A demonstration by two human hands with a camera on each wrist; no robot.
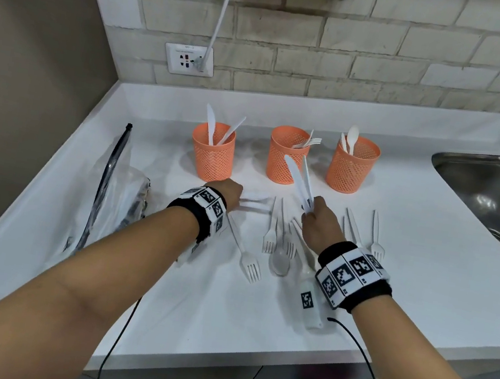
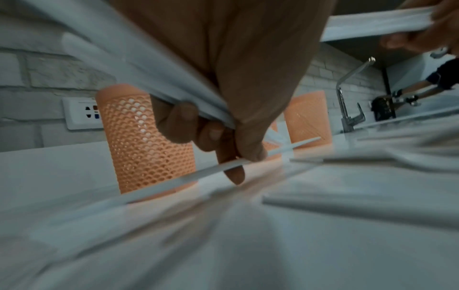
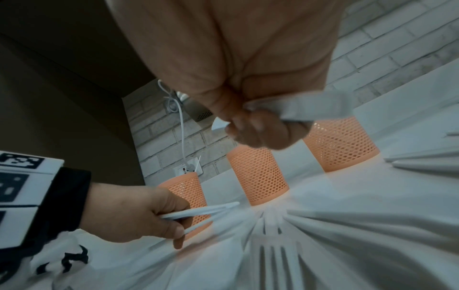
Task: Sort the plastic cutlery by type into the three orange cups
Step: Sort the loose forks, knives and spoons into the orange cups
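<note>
Knives [image 1: 298, 180]: my right hand [image 1: 318, 222] pinches two, raised before the middle cup [image 1: 286, 155], which holds forks. My left hand [image 1: 228, 193] grips two thin pieces near the knife cup [image 1: 212, 151]. Loose pinch may drop one, or wrong cup.

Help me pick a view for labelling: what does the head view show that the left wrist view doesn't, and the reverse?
Head view only: what each cup holds, knives in the left cup, forks in the middle cup, spoons in the right cup; forks loose on the counter.
Left wrist view only: the left hand's fingers curled round white handles.
Both: the right hand holding knives.
</note>
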